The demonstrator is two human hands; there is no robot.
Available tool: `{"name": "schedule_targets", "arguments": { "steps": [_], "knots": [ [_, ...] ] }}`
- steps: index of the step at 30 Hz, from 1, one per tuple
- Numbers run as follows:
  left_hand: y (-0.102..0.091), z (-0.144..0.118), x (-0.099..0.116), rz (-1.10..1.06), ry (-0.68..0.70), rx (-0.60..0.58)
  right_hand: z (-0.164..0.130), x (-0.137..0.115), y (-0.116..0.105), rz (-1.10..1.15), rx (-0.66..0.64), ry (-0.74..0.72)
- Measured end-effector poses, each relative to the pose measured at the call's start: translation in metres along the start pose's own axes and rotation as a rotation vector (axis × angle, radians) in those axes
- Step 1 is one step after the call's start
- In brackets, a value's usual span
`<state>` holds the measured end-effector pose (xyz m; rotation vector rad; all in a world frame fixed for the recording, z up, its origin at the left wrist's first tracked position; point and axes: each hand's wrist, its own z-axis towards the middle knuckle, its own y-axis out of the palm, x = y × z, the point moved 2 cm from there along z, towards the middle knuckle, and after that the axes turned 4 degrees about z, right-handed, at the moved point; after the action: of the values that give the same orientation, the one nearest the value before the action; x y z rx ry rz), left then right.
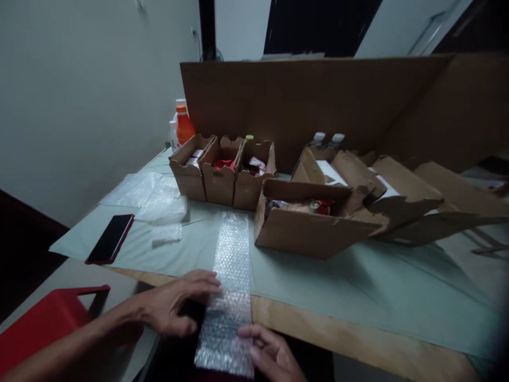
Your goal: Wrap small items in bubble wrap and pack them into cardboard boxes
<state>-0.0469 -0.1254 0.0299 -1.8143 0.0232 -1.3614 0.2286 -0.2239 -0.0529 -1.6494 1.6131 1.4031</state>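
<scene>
A long strip of bubble wrap lies over the table's near edge, and its lower end hangs toward me. My left hand is at the strip's left side, fingers stretched with the fingertips at its edge and the thumb spread away. At the lower right edge of the strip is my right hand. Its fingers are slightly bent and apart, touching or just over the wrap; some blur hides the exact contact.
Several cardboard bins with packets stand behind the strip, one long cardboard box nearer. More bubble wrap and a phone lie left. A red plastic object is at lower left; an orange bottle stands behind.
</scene>
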Motion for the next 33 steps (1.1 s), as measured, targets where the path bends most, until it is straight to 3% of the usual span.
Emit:
{"name": "schedule_targets", "arguments": {
  "steps": [3,5,9,12,16,18,21,24,27,30,33],
  "knots": [
    [0.018,-0.027,0.016,-0.139,-0.076,-0.033,0.005,-0.019,0.015,0.294,0.007,-0.020],
    [0.029,-0.021,0.014,-0.172,-0.189,0.086,0.012,-0.029,0.022,0.386,0.005,-0.022],
    [0.043,0.014,-0.006,-0.195,-0.432,0.375,0.019,-0.035,0.022,0.412,0.059,-0.057],
    [0.045,0.033,-0.015,-0.120,-0.445,0.450,0.015,-0.032,0.010,0.181,0.173,-0.187],
    [0.048,0.038,-0.022,0.026,-0.431,0.458,0.008,-0.031,-0.002,-0.528,0.353,-0.600],
    [0.051,0.037,-0.025,0.092,-0.437,0.463,0.011,-0.032,0.002,-0.908,0.350,-0.807],
    [0.054,0.036,-0.025,0.188,-0.422,0.464,0.023,-0.033,0.010,-1.266,0.284,-0.920],
    [0.053,0.028,-0.018,0.324,-0.341,0.524,0.034,-0.034,0.014,-1.354,0.284,-0.962],
    [0.055,0.018,-0.005,0.438,-0.173,0.566,0.040,-0.037,0.013,-1.321,0.262,-1.001],
    [0.061,0.014,0.005,0.434,-0.044,0.511,0.042,-0.044,0.012,-1.234,0.216,-1.003],
    [0.065,0.019,0.004,0.351,-0.055,0.522,0.045,-0.053,0.013,-1.149,0.210,-0.950]
  ]
}}
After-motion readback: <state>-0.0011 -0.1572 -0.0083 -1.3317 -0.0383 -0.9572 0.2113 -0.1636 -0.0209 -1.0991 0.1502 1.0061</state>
